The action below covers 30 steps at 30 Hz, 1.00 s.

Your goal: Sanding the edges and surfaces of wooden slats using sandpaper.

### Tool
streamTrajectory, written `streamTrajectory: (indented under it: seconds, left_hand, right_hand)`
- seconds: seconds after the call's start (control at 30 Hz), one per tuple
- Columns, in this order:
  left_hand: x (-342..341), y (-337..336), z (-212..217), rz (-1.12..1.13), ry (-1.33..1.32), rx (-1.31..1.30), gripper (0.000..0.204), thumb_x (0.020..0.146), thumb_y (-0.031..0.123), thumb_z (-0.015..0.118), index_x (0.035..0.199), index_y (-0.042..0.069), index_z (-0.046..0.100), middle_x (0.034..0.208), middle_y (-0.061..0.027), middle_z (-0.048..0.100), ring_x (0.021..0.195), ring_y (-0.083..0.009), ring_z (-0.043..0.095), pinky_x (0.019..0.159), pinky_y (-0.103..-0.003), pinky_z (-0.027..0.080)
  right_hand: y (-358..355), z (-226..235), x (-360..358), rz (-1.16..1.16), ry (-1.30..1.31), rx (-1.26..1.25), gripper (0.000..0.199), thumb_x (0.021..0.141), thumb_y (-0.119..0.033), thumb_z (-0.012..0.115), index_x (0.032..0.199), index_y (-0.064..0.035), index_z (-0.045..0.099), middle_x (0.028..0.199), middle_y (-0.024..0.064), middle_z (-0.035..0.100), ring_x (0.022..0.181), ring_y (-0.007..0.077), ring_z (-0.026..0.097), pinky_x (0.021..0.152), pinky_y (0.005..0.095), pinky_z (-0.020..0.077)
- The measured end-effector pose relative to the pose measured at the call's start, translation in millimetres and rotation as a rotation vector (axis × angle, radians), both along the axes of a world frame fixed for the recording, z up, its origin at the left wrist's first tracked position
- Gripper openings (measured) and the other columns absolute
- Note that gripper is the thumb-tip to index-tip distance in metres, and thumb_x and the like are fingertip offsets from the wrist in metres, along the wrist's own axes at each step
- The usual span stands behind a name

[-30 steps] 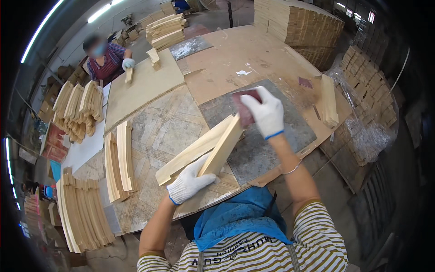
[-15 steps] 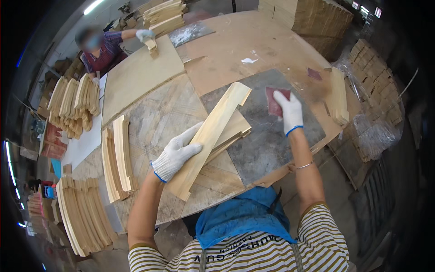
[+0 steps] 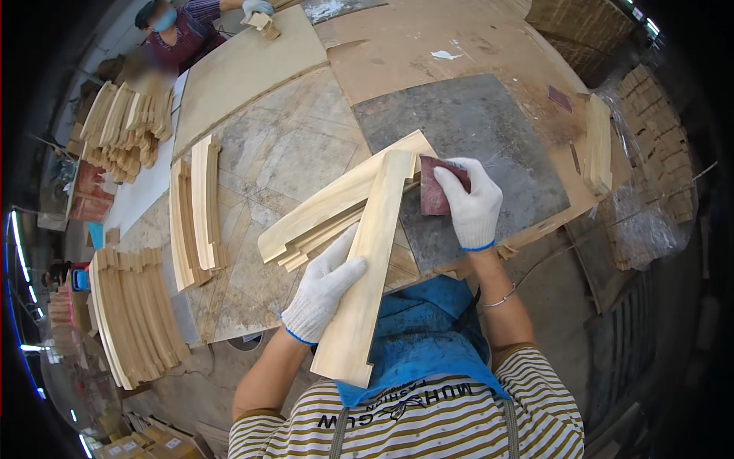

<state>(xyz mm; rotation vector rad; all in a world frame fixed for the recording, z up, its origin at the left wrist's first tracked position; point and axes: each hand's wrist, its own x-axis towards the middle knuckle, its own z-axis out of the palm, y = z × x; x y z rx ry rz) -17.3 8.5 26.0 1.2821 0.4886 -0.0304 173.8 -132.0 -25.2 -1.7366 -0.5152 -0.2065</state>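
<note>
My left hand (image 3: 325, 287), in a white knit glove, grips a pale wooden slat (image 3: 373, 268) with notched ends, its lower end over my blue apron. In my gloved right hand (image 3: 472, 200) is a dark red sheet of sandpaper (image 3: 434, 195), pinched under the thumb. The sandpaper is at the notch near the slat's upper end; whether it touches the wood I cannot tell. Behind the held slat, a small stack of similar slats (image 3: 321, 204) lies on the table.
Two slats (image 3: 205, 203) lie to the left, beyond them stacked slats (image 3: 134, 321). A person (image 3: 180, 34) works at the far left with a wooden piece. Another sandpaper piece (image 3: 559, 98) and slats (image 3: 598, 145) lie at the right table edge, near plastic-wrapped stacks (image 3: 654, 153).
My right hand has brought the sandpaper left to the slat's upper end. The held slat has come nearer to me and stands steeper. The view has shifted too.
</note>
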Motion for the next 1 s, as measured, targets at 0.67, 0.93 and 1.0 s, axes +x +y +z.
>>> streamTrajectory:
  seconds: [0.67, 0.93, 1.0]
  left_hand:
    - [-0.5, -6.1, -10.2, 0.004, -0.061, 0.016, 0.07, 0.091, 0.021, 0.06, 0.149, -0.002, 0.028, 0.144, -0.01, 0.044, 0.129, -0.0148, 0.042, 0.106, -0.028, 0.034]
    - [-3.0, -9.9, 0.6, -0.015, -0.001, 0.073, 0.068, 0.092, 0.016, 0.057, 0.15, -0.001, 0.025, 0.146, -0.0109, 0.041, 0.13, -0.0156, 0.041, 0.108, -0.029, 0.033]
    - [-2.8, -8.7, 1.3, -0.019, 0.002, 0.054, 0.068, 0.093, 0.016, 0.057, 0.15, -0.001, 0.025, 0.147, -0.0109, 0.04, 0.13, -0.0156, 0.041, 0.108, -0.029, 0.033]
  right_hand:
    - [5.8, -10.1, -20.7, 0.03, -0.381, -0.309, 0.008, 0.081, -0.016, 0.069, 0.086, -0.0109, 0.065, 0.076, 0.0095, 0.066, 0.065, 0.0292, 0.064, 0.058, 0.0394, 0.0487]
    - [-9.9, 3.3, -31.7, 0.012, -0.325, -0.226, 0.007, 0.08, -0.011, 0.07, 0.085, -0.0088, 0.065, 0.072, 0.011, 0.065, 0.061, 0.0302, 0.063, 0.057, 0.0388, 0.0491]
    - [0.5, 8.5, -25.3, -0.002, -0.405, -0.216, 0.008, 0.081, -0.011, 0.07, 0.086, -0.0087, 0.065, 0.072, 0.0109, 0.064, 0.06, 0.0307, 0.063, 0.056, 0.0393, 0.0488]
